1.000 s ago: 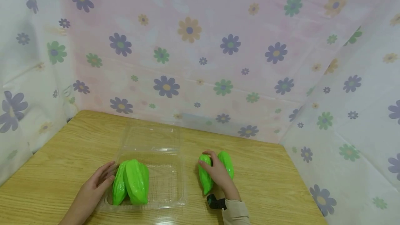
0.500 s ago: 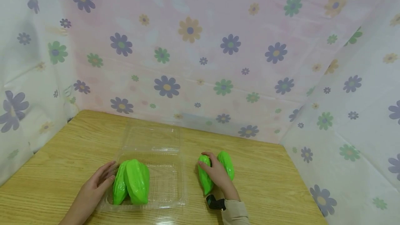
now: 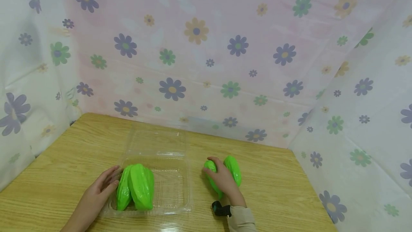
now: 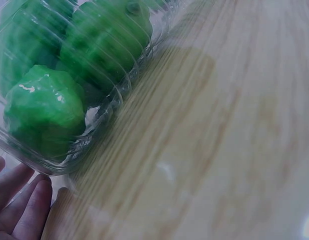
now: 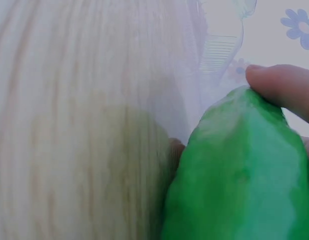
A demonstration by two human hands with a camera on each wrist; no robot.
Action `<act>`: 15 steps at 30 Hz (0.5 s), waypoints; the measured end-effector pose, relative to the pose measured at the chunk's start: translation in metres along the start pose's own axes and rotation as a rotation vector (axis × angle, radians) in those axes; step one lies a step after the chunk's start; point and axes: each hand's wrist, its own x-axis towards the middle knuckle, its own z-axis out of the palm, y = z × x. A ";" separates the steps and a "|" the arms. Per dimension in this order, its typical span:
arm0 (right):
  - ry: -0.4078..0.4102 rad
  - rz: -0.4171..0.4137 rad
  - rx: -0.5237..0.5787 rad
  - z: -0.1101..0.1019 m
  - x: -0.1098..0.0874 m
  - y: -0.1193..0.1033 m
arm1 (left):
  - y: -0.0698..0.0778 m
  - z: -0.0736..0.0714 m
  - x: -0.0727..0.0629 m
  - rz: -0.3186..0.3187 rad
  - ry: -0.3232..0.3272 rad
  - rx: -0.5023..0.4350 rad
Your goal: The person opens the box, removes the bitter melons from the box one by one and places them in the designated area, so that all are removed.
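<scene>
In the head view my right hand (image 3: pixel 225 180) grips a glossy green star fruit (image 3: pixel 211 180) from above, the thumb on its left side. The right wrist view shows this ribbed star fruit (image 5: pixel 239 175) close up, with the thumb (image 5: pixel 282 90) against its far end. My left hand (image 3: pixel 96 192) rests at the left side of a clear plastic clamshell box (image 3: pixel 172 192), fingers loosely extended. Green star fruits (image 3: pixel 140 187) lie together in the box's left half. In the left wrist view the fingers (image 4: pixel 32 210) are right at the box's corner.
Another green star fruit (image 3: pixel 234 170) lies on the wooden table (image 3: pixel 270 189), just right of my right hand. The box's transparent lid (image 3: pixel 156 142) is folded back behind it. Flower-patterned sheets (image 3: pixel 212 71) stand around the back and sides.
The star fruit in my right hand has turned slightly, its near tip swinging right and a little away from me. My left hand and the box stay in place.
</scene>
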 end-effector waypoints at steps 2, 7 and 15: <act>0.010 -0.015 -0.017 0.001 0.001 0.000 | 0.000 0.000 0.000 0.003 0.000 -0.003; 0.013 -0.079 -0.073 0.002 0.001 -0.001 | -0.001 0.000 0.000 0.017 0.006 -0.003; 0.022 -0.124 -0.158 0.002 0.001 -0.003 | -0.001 0.000 0.001 -0.001 0.002 0.005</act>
